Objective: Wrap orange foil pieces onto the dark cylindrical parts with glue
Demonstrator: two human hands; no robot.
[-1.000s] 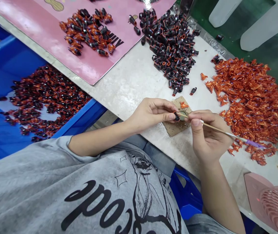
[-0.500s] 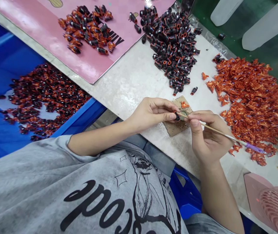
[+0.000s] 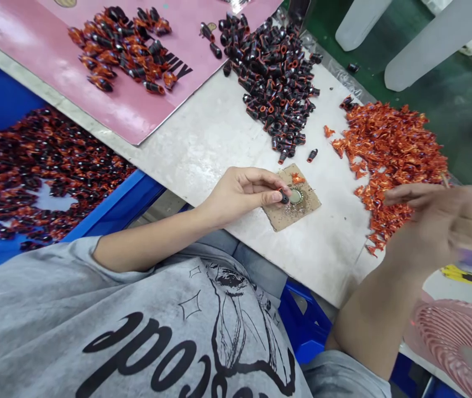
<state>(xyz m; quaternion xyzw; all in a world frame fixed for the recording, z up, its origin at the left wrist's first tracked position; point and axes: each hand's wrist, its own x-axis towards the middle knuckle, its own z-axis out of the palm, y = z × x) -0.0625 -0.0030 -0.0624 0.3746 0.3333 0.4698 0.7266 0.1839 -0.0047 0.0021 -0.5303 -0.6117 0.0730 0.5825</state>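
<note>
My left hand pinches a small black piece with an orange rim between thumb and fingertips. Just beyond those fingertips lies a square brown board, bearing a round ridged cap and one orange piece. My right hand, smeared by motion, is over the right edge of the pile of orange ruffled pieces. From behind its fingers pokes the tip of a thin wooden stick, and a purple patch shows below the hand. Most of the stick is hidden.
Many black pieces are heaped on the white table. Joined black-and-orange pieces lie on a pink sheet. A blue bin holds more at left. A yellow cutter and pink ribbed object lie right.
My right hand has moved away from my left, to the right over the orange pile, taking the stick. My left hand still pinches the black piece. The whole view has shifted slightly.
</note>
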